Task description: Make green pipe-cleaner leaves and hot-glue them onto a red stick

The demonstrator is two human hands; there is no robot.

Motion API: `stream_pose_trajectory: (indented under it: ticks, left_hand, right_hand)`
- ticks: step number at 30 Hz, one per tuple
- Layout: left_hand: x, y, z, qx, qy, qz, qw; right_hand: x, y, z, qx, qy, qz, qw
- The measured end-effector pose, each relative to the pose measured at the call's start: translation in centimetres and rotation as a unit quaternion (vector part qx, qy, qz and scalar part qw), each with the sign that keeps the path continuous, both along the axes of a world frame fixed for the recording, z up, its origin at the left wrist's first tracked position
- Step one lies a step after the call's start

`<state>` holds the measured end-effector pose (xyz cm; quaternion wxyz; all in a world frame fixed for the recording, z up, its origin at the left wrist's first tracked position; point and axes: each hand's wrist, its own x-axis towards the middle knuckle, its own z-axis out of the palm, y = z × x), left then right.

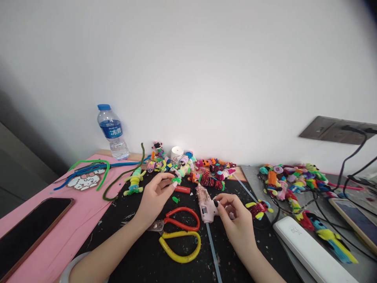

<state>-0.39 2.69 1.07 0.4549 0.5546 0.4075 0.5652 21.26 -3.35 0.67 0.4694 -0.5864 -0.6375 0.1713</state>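
Observation:
My left hand (158,192) is closed, pinching a small green piece of pipe cleaner (176,180) between thumb and fingertips. My right hand (235,214) grips the handle of a pale pink glue gun (207,208), its crusted nozzle pointing away from me and a long glue stick (213,251) trailing from its back. Between my hands lies another green scrap (176,199), near a red strip with white lettering (182,190). Scissors (180,235) with one red and one yellow handle loop lie below, their blades partly hidden by my left forearm.
Several pipe-cleaner figures (209,179) line the wall, with a bigger pile (290,181) at right. A water bottle (111,131) stands at back left. A dark phone (32,232) lies at left; a white power bank (309,249) and black cables (343,169) are at right.

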Motion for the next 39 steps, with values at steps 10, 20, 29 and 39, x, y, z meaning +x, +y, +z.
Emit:
stream_pose_trajectory:
  ticks: [10, 20, 29, 39]
  left_hand:
    - [-0.8, 1.0, -0.2, 0.021, 0.025, -0.017, 0.999]
    - [-0.3, 0.6, -0.1, -0.053, -0.027, -0.106, 0.993]
    - [-0.4, 0.5, -0.3, -0.091, -0.038, -0.115, 0.989]
    - [-0.5, 0.6, -0.5, -0.118, -0.078, -0.104, 0.984]
  right_hand:
    - [0.8, 0.6, 0.4, 0.000, -0.113, -0.017, 0.993]
    - [1.1, 0.3, 1.2, -0.091, -0.320, 0.053, 0.942]
    - [1.4, 0.7, 0.9, -0.092, -0.332, 0.046, 0.938]
    - [1.5, 1.1, 0.9, -0.074, -0.146, 0.095, 0.982]
